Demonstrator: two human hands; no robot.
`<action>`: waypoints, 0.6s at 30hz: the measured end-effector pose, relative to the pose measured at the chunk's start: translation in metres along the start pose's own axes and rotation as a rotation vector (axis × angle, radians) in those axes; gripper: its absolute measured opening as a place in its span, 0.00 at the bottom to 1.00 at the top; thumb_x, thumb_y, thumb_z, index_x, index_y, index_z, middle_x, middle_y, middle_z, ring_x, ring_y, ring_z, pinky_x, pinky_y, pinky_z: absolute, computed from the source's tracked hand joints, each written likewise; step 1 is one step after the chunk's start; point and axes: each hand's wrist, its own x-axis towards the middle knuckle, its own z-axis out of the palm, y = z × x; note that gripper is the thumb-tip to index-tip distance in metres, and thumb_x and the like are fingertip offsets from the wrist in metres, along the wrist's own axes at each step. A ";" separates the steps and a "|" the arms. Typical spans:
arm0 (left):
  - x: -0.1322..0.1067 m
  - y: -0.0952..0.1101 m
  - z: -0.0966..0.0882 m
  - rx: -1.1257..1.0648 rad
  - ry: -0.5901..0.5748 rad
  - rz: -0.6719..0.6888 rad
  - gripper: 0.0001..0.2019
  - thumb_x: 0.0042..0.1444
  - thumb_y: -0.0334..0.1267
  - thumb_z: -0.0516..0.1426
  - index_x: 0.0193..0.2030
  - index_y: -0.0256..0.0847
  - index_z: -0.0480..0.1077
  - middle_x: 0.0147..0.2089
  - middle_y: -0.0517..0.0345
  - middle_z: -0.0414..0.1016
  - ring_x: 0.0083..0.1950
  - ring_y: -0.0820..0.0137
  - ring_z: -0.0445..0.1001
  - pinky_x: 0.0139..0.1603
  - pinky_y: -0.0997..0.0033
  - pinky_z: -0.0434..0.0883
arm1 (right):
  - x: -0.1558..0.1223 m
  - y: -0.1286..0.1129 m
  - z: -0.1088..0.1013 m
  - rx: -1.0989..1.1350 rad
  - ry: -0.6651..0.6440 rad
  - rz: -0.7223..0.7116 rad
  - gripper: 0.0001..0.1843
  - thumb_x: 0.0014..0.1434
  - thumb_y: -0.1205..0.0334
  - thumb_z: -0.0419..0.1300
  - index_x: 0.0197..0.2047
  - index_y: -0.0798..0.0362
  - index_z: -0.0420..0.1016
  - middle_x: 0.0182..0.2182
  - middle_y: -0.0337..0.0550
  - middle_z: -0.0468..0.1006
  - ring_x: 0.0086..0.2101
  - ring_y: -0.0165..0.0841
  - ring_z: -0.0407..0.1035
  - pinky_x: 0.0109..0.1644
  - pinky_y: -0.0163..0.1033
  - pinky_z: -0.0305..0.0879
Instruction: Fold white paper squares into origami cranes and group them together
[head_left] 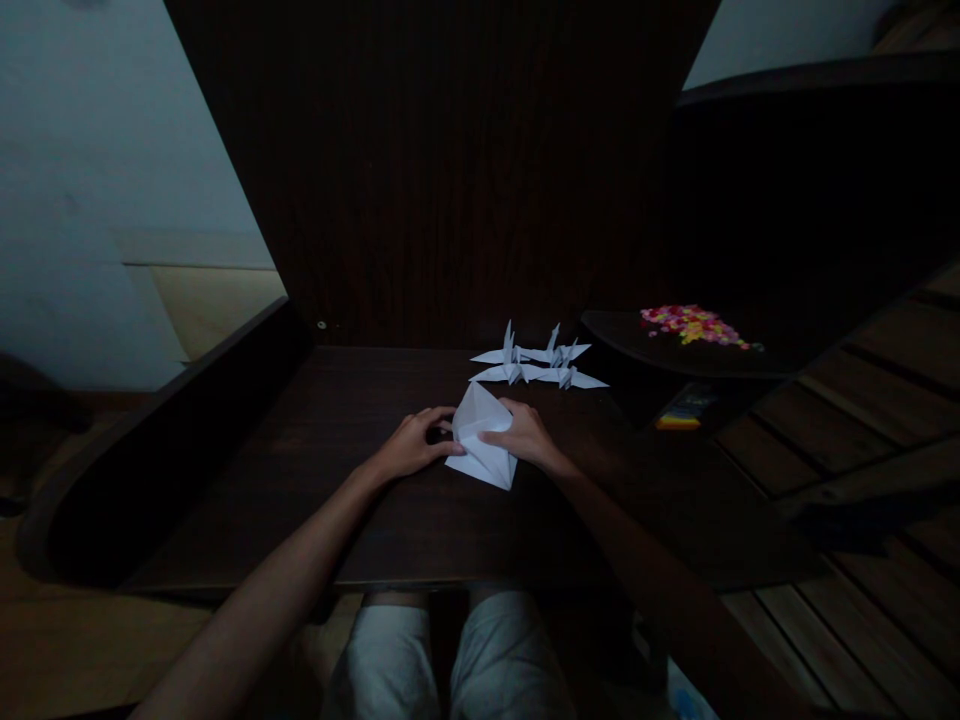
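A partly folded sheet of white paper (482,436) lies on the dark wooden desk (315,450) in front of me. My left hand (411,443) pinches its left edge with curled fingers. Its right side is pressed by my right hand (525,433), thumb and fingers closed on a flap. Just behind the sheet stand several finished white paper cranes (536,364).
A dark shelf at the right carries a heap of small colourful pieces (691,324). Below it sits a small rainbow-coloured packet (684,412). A tall dark wooden panel (450,170) rises behind the desk. My knees show under the front edge.
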 end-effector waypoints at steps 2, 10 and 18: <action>0.001 -0.002 0.001 0.008 0.019 0.009 0.31 0.44 0.46 0.66 0.55 0.40 0.66 0.49 0.50 0.74 0.45 0.64 0.75 0.49 0.63 0.70 | 0.000 0.000 0.001 0.019 -0.009 -0.002 0.19 0.40 0.58 0.68 0.37 0.54 0.74 0.30 0.40 0.77 0.30 0.34 0.70 0.32 0.35 0.62; 0.001 -0.002 0.005 0.134 0.077 0.014 0.32 0.46 0.46 0.64 0.58 0.41 0.62 0.39 0.58 0.74 0.39 0.68 0.73 0.43 0.67 0.70 | -0.001 -0.003 0.005 0.078 -0.026 -0.001 0.18 0.42 0.57 0.67 0.38 0.54 0.74 0.32 0.40 0.78 0.33 0.35 0.70 0.34 0.36 0.64; 0.001 -0.004 0.009 0.087 0.119 0.017 0.27 0.52 0.38 0.58 0.57 0.41 0.52 0.35 0.63 0.69 0.35 0.72 0.71 0.39 0.71 0.68 | 0.003 0.002 0.014 0.299 0.004 0.031 0.09 0.51 0.62 0.60 0.38 0.54 0.73 0.33 0.42 0.79 0.33 0.33 0.72 0.38 0.37 0.67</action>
